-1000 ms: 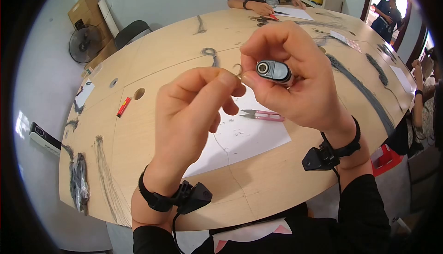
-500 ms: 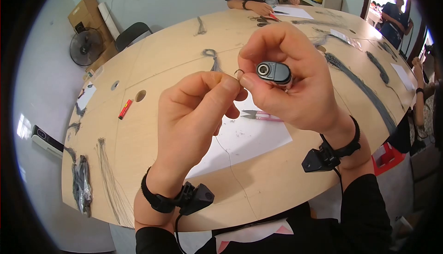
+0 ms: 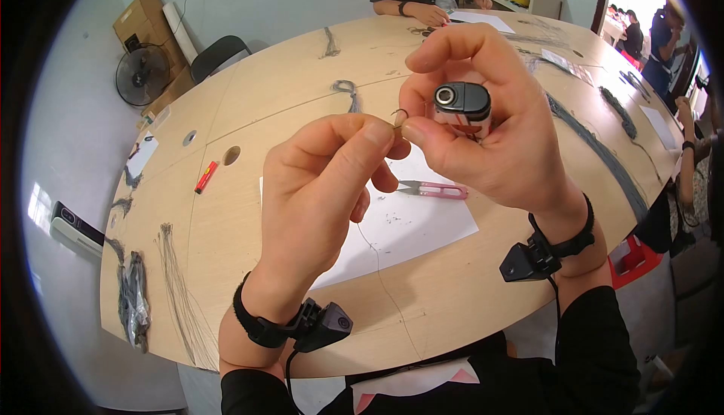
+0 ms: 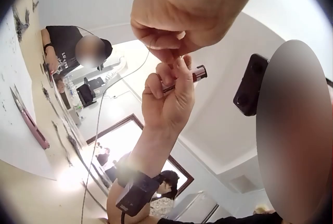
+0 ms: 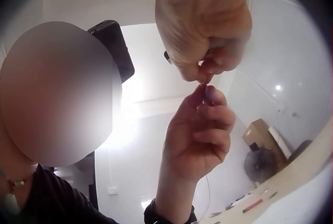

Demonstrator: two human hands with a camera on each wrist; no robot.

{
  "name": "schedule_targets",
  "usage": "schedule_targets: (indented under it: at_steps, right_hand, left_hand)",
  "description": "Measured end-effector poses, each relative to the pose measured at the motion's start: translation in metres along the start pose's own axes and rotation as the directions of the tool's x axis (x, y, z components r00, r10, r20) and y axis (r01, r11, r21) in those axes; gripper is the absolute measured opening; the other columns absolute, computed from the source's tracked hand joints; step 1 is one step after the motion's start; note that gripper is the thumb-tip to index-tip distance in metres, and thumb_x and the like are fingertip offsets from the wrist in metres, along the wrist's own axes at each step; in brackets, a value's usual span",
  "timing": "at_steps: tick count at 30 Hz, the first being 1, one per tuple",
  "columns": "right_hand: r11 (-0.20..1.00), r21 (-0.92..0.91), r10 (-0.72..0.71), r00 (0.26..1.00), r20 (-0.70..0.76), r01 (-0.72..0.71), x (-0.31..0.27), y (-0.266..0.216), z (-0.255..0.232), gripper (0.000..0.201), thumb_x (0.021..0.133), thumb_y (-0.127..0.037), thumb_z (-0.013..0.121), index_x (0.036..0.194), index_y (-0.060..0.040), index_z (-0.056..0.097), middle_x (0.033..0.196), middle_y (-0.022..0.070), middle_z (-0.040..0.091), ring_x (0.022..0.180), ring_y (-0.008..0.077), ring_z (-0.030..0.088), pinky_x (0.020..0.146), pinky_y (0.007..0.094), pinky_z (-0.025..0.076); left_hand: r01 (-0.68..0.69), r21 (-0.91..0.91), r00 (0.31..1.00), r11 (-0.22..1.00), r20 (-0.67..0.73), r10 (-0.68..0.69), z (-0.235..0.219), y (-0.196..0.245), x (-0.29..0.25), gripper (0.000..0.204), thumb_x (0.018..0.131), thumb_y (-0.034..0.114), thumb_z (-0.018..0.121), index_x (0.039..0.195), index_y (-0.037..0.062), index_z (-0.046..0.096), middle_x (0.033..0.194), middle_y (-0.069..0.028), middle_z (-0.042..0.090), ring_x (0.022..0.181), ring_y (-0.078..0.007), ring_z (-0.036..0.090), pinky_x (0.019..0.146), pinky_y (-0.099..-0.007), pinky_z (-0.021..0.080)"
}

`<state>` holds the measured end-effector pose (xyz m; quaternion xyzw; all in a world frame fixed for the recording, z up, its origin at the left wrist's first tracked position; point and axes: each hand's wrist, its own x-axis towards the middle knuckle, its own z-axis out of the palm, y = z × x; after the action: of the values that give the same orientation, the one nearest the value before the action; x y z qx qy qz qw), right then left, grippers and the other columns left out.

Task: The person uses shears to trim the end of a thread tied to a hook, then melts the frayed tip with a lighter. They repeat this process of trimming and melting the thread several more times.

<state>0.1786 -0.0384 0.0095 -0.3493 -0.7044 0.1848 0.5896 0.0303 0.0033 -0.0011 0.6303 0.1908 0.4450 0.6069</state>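
My left hand [image 3: 313, 189] pinches a thin dark cord between thumb and forefinger. Its short end curls up in a small hook [image 3: 400, 113] between the two hands. Below the hand, the long part of the cord [image 3: 379, 275] trails over the paper to the table's near edge. My right hand [image 3: 505, 151] has its thumb and fingertip right at the left fingertips, by the hooked end. It also holds a lighter [image 3: 462, 100] against its palm, black end with a round metal ring facing up. In the left wrist view, the lighter [image 4: 199, 73] shows a reddish body.
Pink-handled thread snips [image 3: 437, 190] lie on a white paper sheet [image 3: 445, 223] with dark scraps. A red lighter-like stick [image 3: 205, 177] lies left, near a table hole [image 3: 231, 156]. Grey cord bundles [image 3: 596, 147] lie at both sides. Another person's arm [image 3: 422, 14] rests across the table.
My right hand has shifted slightly up and right, its upper fingers lifted more open around the lighter. The lighter has tilted, showing more of its side. The left hand has barely moved.
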Motion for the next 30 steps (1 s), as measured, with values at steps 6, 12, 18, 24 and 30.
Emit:
schedule_targets:
  at_steps: [6, 12, 18, 24, 30]
  right_hand:
    - [0.999, -0.027, 0.023, 1.0, 0.012, -0.023, 0.0, -0.003, -0.001, 0.032, 0.068, 0.007, 0.05, 0.096, -0.0027, 0.038, 0.073, 0.0023, 0.05, 0.056, -0.0005, 0.042, 0.046, 0.0118, 0.032]
    - [0.999, -0.042, -0.021, 1.0, 0.016, 0.022, 0.0, 0.006, -0.001, 0.03, 0.069, 0.006, 0.049, 0.095, -0.0031, 0.038, 0.074, 0.0007, 0.049, 0.059, -0.0008, 0.041, 0.046, 0.0114, 0.031]
    - [0.997, -0.065, 0.035, 0.999, 0.029, -0.033, 0.0, 0.004, -0.002, 0.031, 0.07, 0.005, 0.049, 0.097, -0.004, 0.036, 0.075, 0.0009, 0.048, 0.059, -0.0006, 0.041, 0.046, 0.0116, 0.03]
    - [0.999, -0.045, -0.004, 1.0, 0.031, 0.005, -0.001, 0.006, 0.0, 0.034, 0.071, 0.005, 0.049, 0.1, -0.0042, 0.035, 0.075, 0.0008, 0.048, 0.057, -0.0011, 0.04, 0.046, 0.0116, 0.029]
    - [0.999, -0.012, 0.039, 0.999, 0.006, -0.039, 0.0, 0.002, 0.001, 0.035, 0.07, 0.005, 0.05, 0.1, -0.0041, 0.035, 0.074, 0.0018, 0.049, 0.055, -0.0009, 0.039, 0.046, 0.0119, 0.029]
  left_hand:
    - [0.026, -0.04, 1.0, 0.999, 0.003, -0.026, -0.003, 0.001, 0.001, 0.017, 0.076, 0.016, 0.051, 0.08, 0.0001, 0.056, 0.073, -0.0069, 0.057, 0.055, -0.0068, 0.05, 0.038, -0.0142, 0.033]
    - [-0.065, 0.08, 0.997, 0.995, 0.037, 0.062, 0.001, 0.0, -0.001, 0.015, 0.076, 0.012, 0.053, 0.08, -0.0025, 0.055, 0.07, -0.0048, 0.056, 0.058, -0.0054, 0.048, 0.044, -0.0146, 0.037]
    - [-0.224, 0.32, 0.972, 0.921, 0.001, 0.236, 0.0, -0.002, 0.0, 0.011, 0.073, 0.007, 0.056, 0.077, -0.0038, 0.055, 0.065, -0.0022, 0.053, 0.059, -0.004, 0.046, 0.048, -0.0146, 0.038]
    - [-0.262, 0.384, 0.956, 0.885, -0.021, 0.293, -0.001, -0.004, 0.001, 0.009, 0.073, 0.005, 0.055, 0.076, -0.0038, 0.055, 0.065, -0.0022, 0.053, 0.058, -0.0042, 0.046, 0.048, -0.015, 0.039]
    - [-0.167, 0.157, 0.984, 0.973, -0.028, 0.174, -0.001, -0.004, 0.002, 0.013, 0.075, 0.009, 0.053, 0.077, -0.0033, 0.055, 0.068, -0.0046, 0.056, 0.058, -0.0063, 0.049, 0.047, -0.0145, 0.038]
